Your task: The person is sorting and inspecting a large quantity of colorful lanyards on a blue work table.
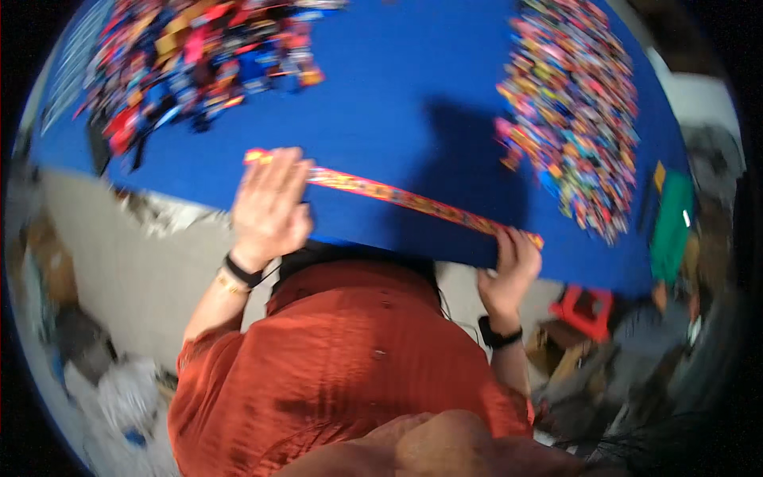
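A long, narrow ribbon-like strip (pixel 389 195), red and pink with a yellow pattern, lies slantwise along the near part of the blue-covered table (pixel 381 87). Across its left portion my left hand (pixel 273 199) rests flat with fingers stretched out, and a short end shows beyond them. At the right end, the fingers of my right hand (pixel 513 270) lie over the strip, slightly bent, with the thumb held apart from them. The strip looks straight between both hands. Blur hides its exact material.
Small colourful pieces form a blurred pile (pixel 207 63) at the far left and another pile (pixel 572 111) at the right. A green object (pixel 672 226) sits at the table's right edge. Below the table stand a red stool (pixel 586 310) and a whitish plastic bag (pixel 129 395).
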`<state>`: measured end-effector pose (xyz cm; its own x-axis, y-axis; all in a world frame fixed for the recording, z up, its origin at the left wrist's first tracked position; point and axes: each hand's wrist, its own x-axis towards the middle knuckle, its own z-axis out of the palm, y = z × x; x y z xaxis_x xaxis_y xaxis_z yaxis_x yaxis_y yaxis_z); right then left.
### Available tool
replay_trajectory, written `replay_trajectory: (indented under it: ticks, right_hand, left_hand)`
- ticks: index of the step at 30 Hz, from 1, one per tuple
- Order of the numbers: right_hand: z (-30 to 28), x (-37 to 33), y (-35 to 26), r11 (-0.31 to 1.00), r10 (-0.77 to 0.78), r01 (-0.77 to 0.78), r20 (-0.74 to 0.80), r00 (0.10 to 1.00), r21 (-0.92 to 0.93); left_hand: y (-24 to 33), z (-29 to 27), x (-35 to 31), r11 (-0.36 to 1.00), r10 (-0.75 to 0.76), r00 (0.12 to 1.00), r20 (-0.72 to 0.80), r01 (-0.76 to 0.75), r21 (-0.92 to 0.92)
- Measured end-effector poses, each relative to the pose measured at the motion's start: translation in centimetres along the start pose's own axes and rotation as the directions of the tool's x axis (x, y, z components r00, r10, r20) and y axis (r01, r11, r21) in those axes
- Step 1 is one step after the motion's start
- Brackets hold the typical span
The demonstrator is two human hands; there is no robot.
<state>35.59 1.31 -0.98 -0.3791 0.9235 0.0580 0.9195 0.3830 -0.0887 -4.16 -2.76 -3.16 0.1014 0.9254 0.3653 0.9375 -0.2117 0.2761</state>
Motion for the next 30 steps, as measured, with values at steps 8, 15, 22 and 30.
replay_trajectory:
  ticks: [8,15,22,30]
  right_hand:
    - [-1.0,-0.6,-3.1,1.000,-0.019,0.018,-0.020,1.000,-0.021]
    - [-1.1,0.1,-3.0,0.995,-0.082,0.076,0.093,0.992,0.070]
    - [-1.4,-0.7,-1.0,0.998,0.021,-0.014,0.124,0.992,-0.064]
    - [-1.4,-0.9,-0.3,0.995,0.056,-0.044,0.139,0.989,-0.087]
  left_hand:
    - [0.0,0.1,0.0,0.991,0.075,0.997,-0.006,-0.074,0.109]
    - [0.5,-0.1,0.0,0.994,0.071,0.997,-0.010,-0.070,0.083]
    - [-0.1,0.3,-0.3,0.991,0.071,0.997,0.009,-0.071,0.112]
    - [-0.2,0.5,-0.1,0.990,0.081,0.997,0.002,-0.080,0.119]
